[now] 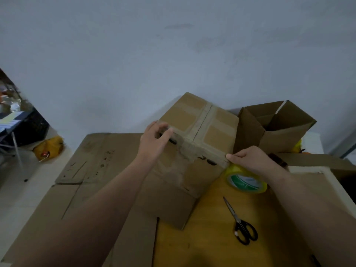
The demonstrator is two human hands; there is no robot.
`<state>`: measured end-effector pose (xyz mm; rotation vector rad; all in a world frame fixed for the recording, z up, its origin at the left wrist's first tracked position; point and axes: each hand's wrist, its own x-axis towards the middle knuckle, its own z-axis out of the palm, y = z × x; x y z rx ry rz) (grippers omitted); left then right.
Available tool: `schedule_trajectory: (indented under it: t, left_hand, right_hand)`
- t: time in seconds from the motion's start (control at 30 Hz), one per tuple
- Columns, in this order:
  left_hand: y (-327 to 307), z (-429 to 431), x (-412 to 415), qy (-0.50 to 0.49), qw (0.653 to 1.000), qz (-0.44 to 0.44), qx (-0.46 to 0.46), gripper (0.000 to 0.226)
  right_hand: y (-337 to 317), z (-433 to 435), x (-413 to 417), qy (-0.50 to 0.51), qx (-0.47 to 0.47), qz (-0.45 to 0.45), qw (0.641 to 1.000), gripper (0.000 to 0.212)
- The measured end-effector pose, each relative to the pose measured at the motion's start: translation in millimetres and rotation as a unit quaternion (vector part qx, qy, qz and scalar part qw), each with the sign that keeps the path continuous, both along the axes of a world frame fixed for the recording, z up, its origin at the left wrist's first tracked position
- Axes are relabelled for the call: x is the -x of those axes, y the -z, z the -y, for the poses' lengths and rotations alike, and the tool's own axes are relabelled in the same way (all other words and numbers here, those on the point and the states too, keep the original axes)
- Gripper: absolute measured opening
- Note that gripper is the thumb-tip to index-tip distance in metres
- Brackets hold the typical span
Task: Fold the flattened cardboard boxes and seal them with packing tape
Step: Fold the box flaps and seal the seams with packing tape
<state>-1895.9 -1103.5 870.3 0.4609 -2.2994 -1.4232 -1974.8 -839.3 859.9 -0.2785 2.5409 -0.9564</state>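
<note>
Sealed box (200, 132): centre of frame, upright on the table (208, 237); top flaps shut, taped along the centre seam and across it.
Tape strip (204, 151): laid along the box's near upper edge; long axis runs from mid-left down toward the right of frame, between the two hands.
Left hand (154, 139): at the strip's left end; fingers curled over the box's top edge, thumb close against them, clamped on the cardboard there.
Right hand (252, 158): at the strip's right end, on the box's near right corner; fingers drawn together, a fingertip pressed to the corner, hand curled over the tape roll (246, 180).
Tape roll: just beside the box's lower right corner, partly hidden under the hand; grip judged, not fully seen.
Scissors (243, 226): lower right of centre, blades together, tip pointing up toward the roll; nearer the right hand, apart from it.
Likely next move: cutting the strip at the right corner.
Flattened cardboard (92, 170): left of frame, lying flat.
Open box (277, 130): upper right, touching the sealed box.
Writing: dark printed marks on the box's side, unreadable; green-and-white label on the roll, unreadable.
</note>
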Motion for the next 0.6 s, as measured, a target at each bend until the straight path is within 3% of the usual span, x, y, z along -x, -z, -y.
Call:
schedule_trajectory:
  t: [0.1,0.17,0.27,0.33,0.43,0.5,0.53,0.6]
  left_hand:
    - [-2,28,2,0.028,1.000,0.012,0.002,0.024]
    - [4,48,4,0.015,0.999,0.037,-0.025,0.043]
    - [17,58,0,-0.078,0.989,0.105,-0.074,0.077]
    - [28,48,-12,-0.145,0.968,0.176,-0.107,0.086]
    - [50,32,-33,-0.133,0.932,0.193,-0.275,0.072]
    - [60,18,-44,-0.096,0.903,0.167,-0.385,0.035]
    - [60,10,-47,-0.086,0.892,0.164,-0.412,0.022]
    - [61,-3,-49,-0.085,0.886,0.154,-0.429,0.016]
  right_hand:
    - [2,25,-31,0.019,0.000,0.002,1.000,0.054]
    - [9,46,-49,0.042,0.013,0.004,0.999,0.058]
    - [26,75,-73,0.092,0.039,-0.002,0.995,0.060]
    - [34,90,-84,0.106,0.029,-0.021,0.994,0.052]
    - [38,104,-95,0.107,0.033,-0.044,0.993,0.037]
    - [38,108,-96,0.114,0.045,-0.051,0.991,0.038]
    - [38,109,-96,0.122,0.053,-0.052,0.990,0.040]
    - [37,110,-97,0.131,0.065,-0.039,0.988,0.038]
